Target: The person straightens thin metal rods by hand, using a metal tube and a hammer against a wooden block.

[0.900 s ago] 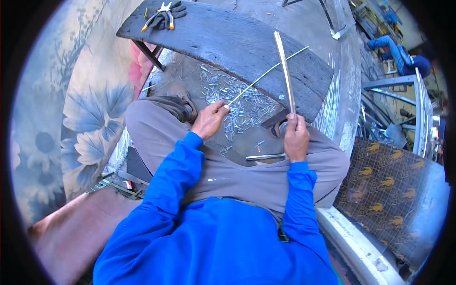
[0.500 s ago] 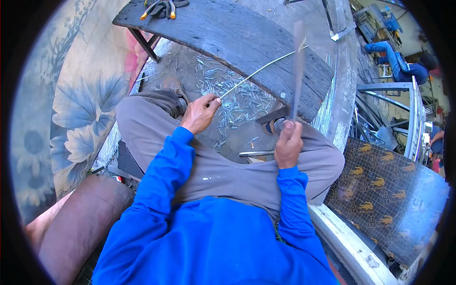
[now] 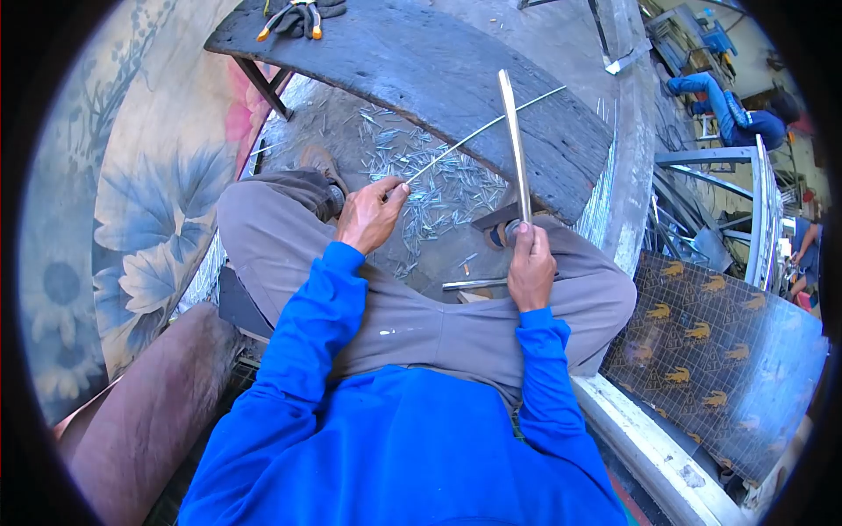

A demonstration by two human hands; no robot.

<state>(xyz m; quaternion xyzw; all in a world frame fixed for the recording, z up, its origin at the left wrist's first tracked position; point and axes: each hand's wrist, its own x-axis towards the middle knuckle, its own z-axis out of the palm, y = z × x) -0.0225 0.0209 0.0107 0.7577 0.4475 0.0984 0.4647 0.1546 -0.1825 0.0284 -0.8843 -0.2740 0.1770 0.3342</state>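
My left hand (image 3: 374,213) is closed around the near end of a thin pale metal rod (image 3: 478,132). The rod slants up and right over a dark wooden bench (image 3: 377,57). In my right hand (image 3: 531,270), fingers wrapped tightly, is a straight, shiny metal bar (image 3: 513,136) that points away from me and leans slightly left. Its upper part overlaps the rod in this view. Many short cut metal pieces (image 3: 430,188) lie scattered on the floor beneath, between my feet.
Gloves (image 3: 307,16) and an orange-handled tool (image 3: 317,24) lie on the bench's far left. Another metal bar (image 3: 474,284) rests beside my right hand. A patterned board (image 3: 702,351) is at the right, below a metal frame (image 3: 715,159). A person in blue (image 3: 745,118) works behind it.
The bar in my right hand has swung from nearly upright to a leftward lean, its tip lower and now across the rod. My left hand has barely moved.
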